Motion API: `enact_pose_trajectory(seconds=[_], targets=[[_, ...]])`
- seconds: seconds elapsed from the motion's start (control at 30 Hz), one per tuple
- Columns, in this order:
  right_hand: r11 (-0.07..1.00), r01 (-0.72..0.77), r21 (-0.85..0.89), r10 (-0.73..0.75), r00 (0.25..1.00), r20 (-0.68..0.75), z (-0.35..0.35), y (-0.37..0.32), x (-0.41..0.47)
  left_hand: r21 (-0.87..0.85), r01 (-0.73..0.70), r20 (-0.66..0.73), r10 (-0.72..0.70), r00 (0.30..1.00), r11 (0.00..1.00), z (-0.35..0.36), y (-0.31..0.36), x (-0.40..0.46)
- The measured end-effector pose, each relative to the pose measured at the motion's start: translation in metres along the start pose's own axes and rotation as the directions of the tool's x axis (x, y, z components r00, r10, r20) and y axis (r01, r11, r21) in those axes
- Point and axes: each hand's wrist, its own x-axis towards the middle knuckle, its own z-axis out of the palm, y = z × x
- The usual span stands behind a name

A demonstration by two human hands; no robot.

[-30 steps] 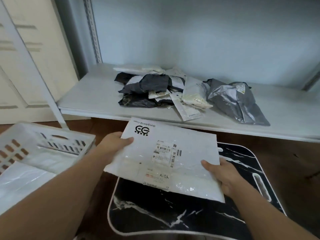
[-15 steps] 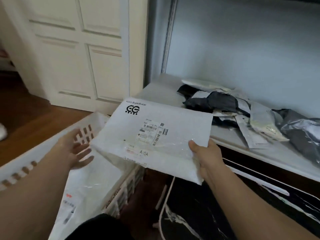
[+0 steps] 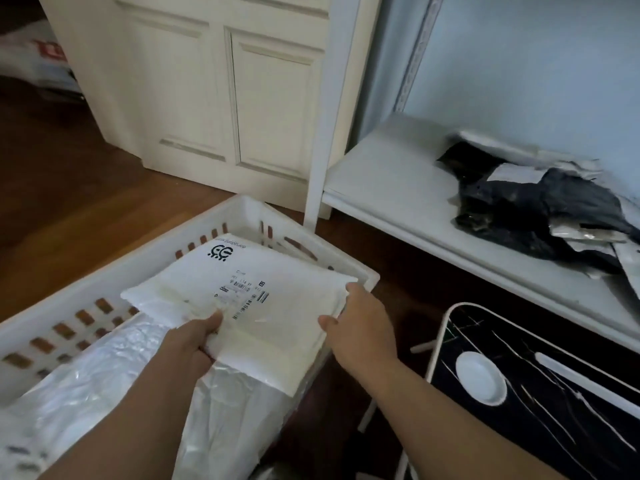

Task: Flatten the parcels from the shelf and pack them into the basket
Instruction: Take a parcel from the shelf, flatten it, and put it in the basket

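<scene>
Over the white slatted plastic basket (image 3: 114, 282) at the left, a flat white plastic mailer parcel (image 3: 263, 306) lay label up, its long axis running from the near right corner toward the far left, the black logo end pointing away from the person. Beneath it in the basket sat a crinkled, glossy white plastic bag (image 3: 104, 368). At the parcel's near edge the left hand (image 3: 194, 344) pinched it, thumb on top and fingers curled under. Beside it the right hand (image 3: 360, 327) held the right edge, thumb and fingers bent around it. Farther right, a white wooden shelf (image 3: 388, 181) carried a heap of rumpled black and grey plastic parcels (image 3: 540, 209). Below stood a black marble-patterned tray table (image 3: 554, 427) with a white rim.
</scene>
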Motion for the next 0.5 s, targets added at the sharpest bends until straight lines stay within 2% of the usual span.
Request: enact_pose_trajectory(seconds=[0.1,0.23,0.33,0.4,0.43,0.47,0.5], targets=[[0.93,0.196,-0.31,-0.171,0.98,0.107,0.007,0.007,0.005,0.063,-0.003,-0.084,0.009,0.996,0.998,-0.003,-0.005,0.034],[0.843,0.321,-0.431,-0.192,0.929,0.317,0.022,0.017,0.023,0.145,-0.015,-0.181,0.041,0.983,0.989,-0.016,-0.021,0.119],[0.75,0.425,-0.506,-0.207,0.878,0.432,0.033,0.024,0.033,0.353,-0.062,-0.365,0.198,0.91,0.934,0.008,-0.025,0.075],[0.724,0.455,-0.519,-0.214,0.863,0.458,0.036,0.025,0.036,0.46,-0.08,-0.419,0.295,0.859,0.885,0.016,-0.031,0.066],[0.725,0.461,-0.511,-0.221,0.859,0.463,0.037,0.026,0.037,0.538,-0.071,-0.434,0.348,0.831,0.84,0.021,-0.033,0.061],[0.727,0.469,-0.502,-0.232,0.855,0.464,0.037,0.027,0.037,0.672,-0.026,-0.438,0.425,0.792,0.74,0.025,-0.034,0.061],[0.73,0.476,-0.489,-0.242,0.851,0.467,0.038,0.027,0.037,0.822,0.029,-0.394,0.532,0.75,0.568,0.027,-0.035,0.059]])
